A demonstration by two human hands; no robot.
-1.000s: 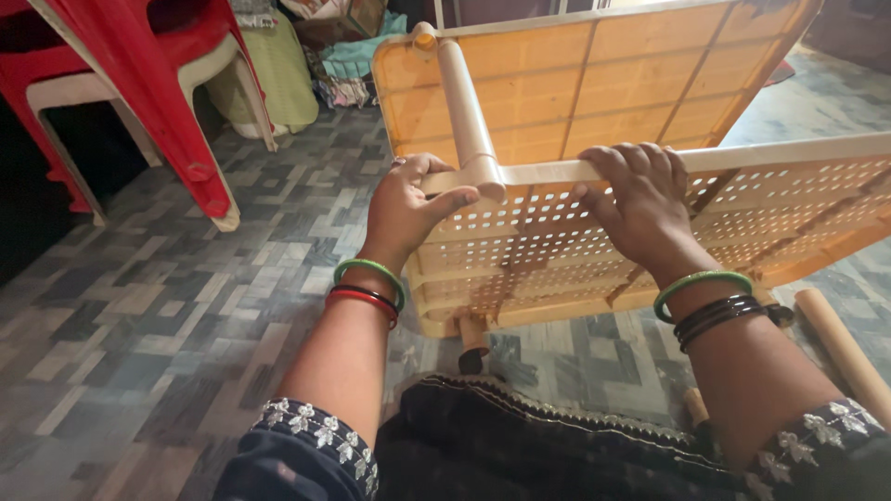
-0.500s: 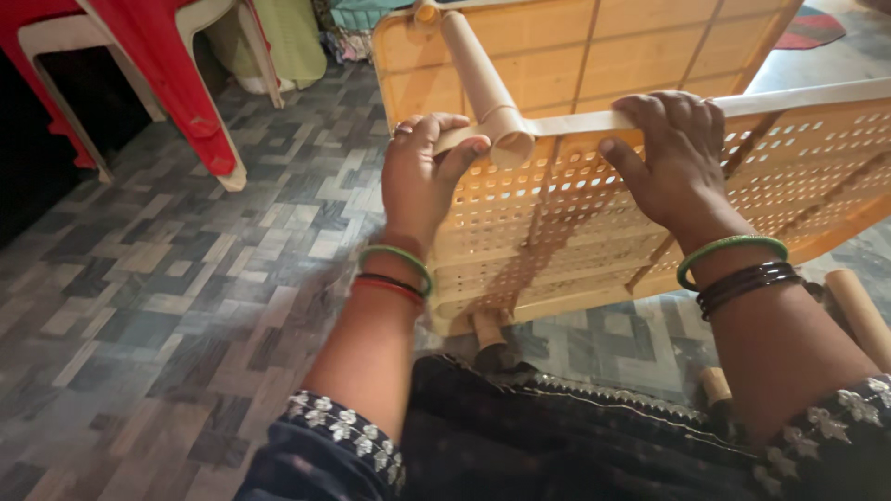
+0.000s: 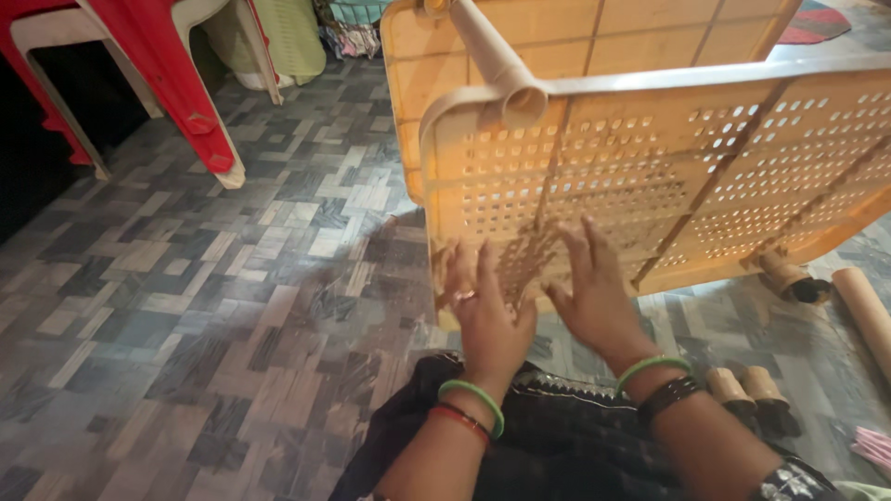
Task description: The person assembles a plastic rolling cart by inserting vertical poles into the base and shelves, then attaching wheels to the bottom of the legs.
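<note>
Clearly our left hand and right hand are spread open, fingers released, at the lower edge of the beige perforated plastic shelf panel — touching or just short, we cannot tell. It looks light, stiff, a bit slippery; rims and the beige corner tube offer grip. Tilted above the floor, its long axis runs from nine toward three o'clock.
</note>
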